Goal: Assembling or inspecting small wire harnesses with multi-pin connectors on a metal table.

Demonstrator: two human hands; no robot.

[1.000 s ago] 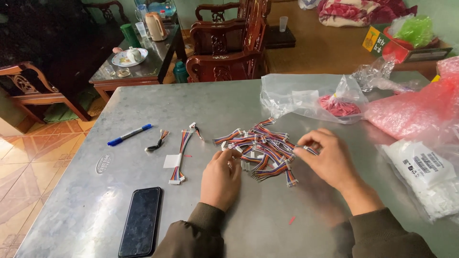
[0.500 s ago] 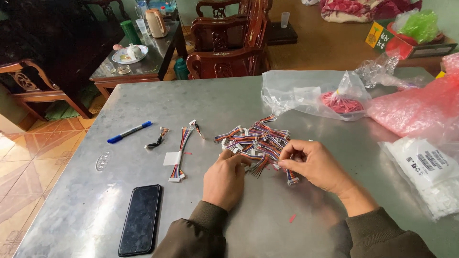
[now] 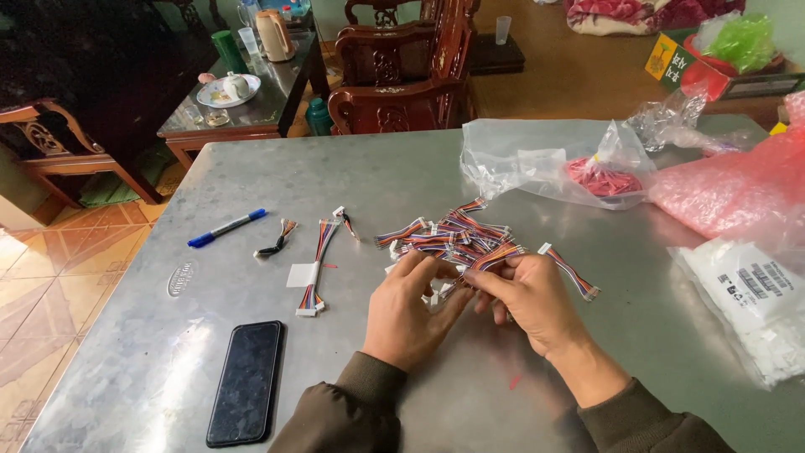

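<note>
A pile of short multicoloured ribbon cables with white connectors (image 3: pixel 449 236) lies in the middle of the grey metal table (image 3: pixel 360 176). My left hand (image 3: pixel 411 309) and my right hand (image 3: pixel 524 295) meet at the pile's near edge. Both pinch one multicoloured cable (image 3: pixel 482 262) between their fingertips. A single loose cable (image 3: pixel 570 272) lies just right of my right hand. A taped bundle of cables (image 3: pixel 315 270) rests to the left of my left hand.
A black phone (image 3: pixel 246 382) lies face up near the front left. A blue pen (image 3: pixel 225 227) and a small black wire (image 3: pixel 275 242) lie further left. Clear bags (image 3: pixel 545 159), a pink bag (image 3: pixel 729 193) and a white packet (image 3: pixel 755 298) fill the right side. Wooden chairs stand behind.
My right hand has drawn in from the pile's right side toward my left hand, and both hands now pinch one cable together at the near edge.
</note>
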